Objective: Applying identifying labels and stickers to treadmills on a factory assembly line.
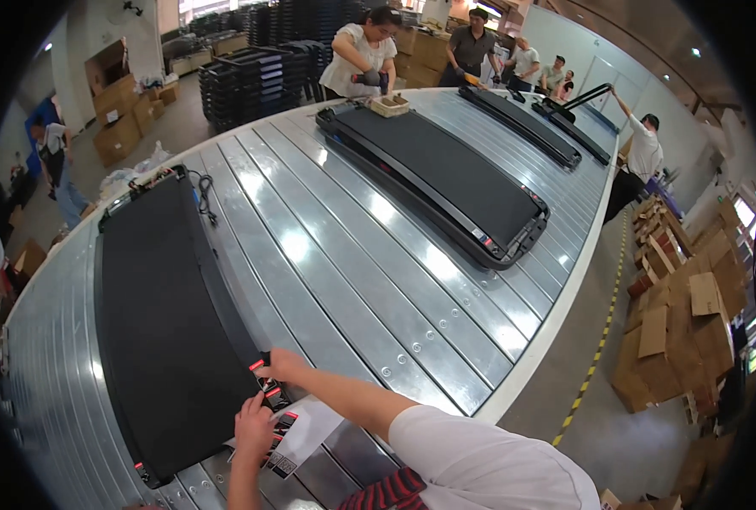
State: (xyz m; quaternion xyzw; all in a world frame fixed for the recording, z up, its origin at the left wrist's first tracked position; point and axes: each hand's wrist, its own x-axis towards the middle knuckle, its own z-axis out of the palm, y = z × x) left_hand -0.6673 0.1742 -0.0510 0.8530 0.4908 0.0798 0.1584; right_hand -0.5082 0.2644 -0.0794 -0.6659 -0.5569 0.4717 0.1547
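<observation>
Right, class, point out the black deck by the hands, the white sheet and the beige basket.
Black deck [161, 314], head view: flat middle.
White sheet [314, 425], head view: blank area.
Beige basket [392, 110], head view: near wall.

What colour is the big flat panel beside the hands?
The flat panel is black; it shows best in the head view.

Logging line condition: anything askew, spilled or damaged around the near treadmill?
No spill or damage visible. Slightly untidy: a black cable lies loosely looped on the conveyor slats beside the near treadmill's far end. Off the line, cardboard boxes right of the striped floor tape look odd: jumbled, some flaps open.
</observation>
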